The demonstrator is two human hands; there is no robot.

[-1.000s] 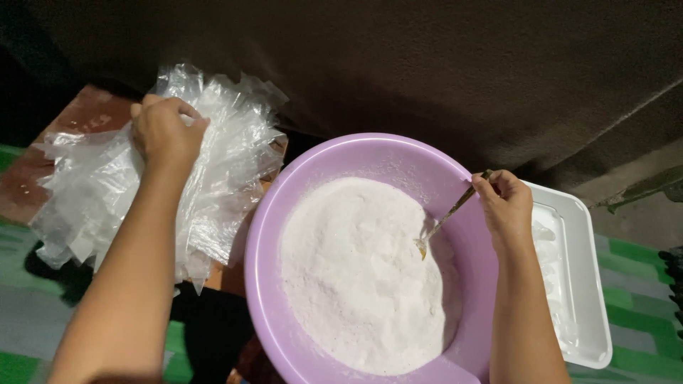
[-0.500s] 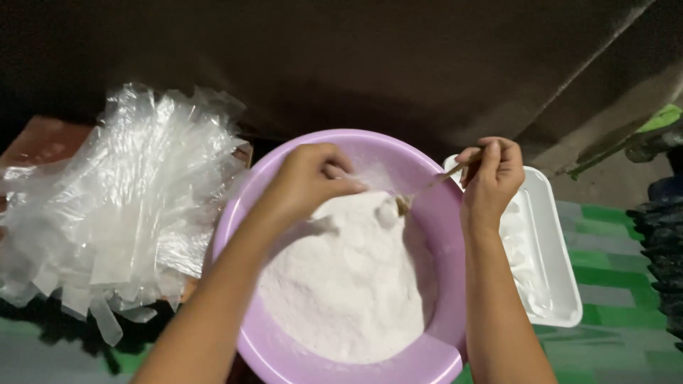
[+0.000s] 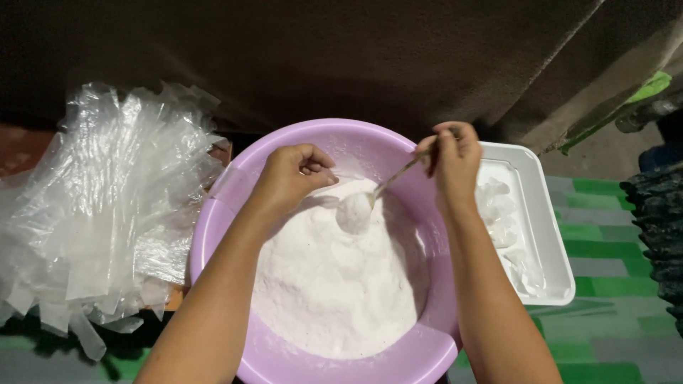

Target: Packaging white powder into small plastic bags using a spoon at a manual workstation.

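Pile of clear plastic bags [image 3: 107, 213] at left. Centre – purple basin [image 3: 235, 178] of white powder [image 3: 334, 284]. Left hand [image 3: 292, 174] pinches a small bag [image 3: 353, 211] open over the powder; right hand [image 3: 455, 153] grips a spoon [image 3: 395, 178], tipping in. Filling step; next needs a steady pour. White tray [image 3: 548, 213] of filled packets at right.

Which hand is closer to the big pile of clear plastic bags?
The left hand. It is over the purple basin, on the side next to the plastic bags. The right hand holds a spoon on the basin's far side, by the white tray.
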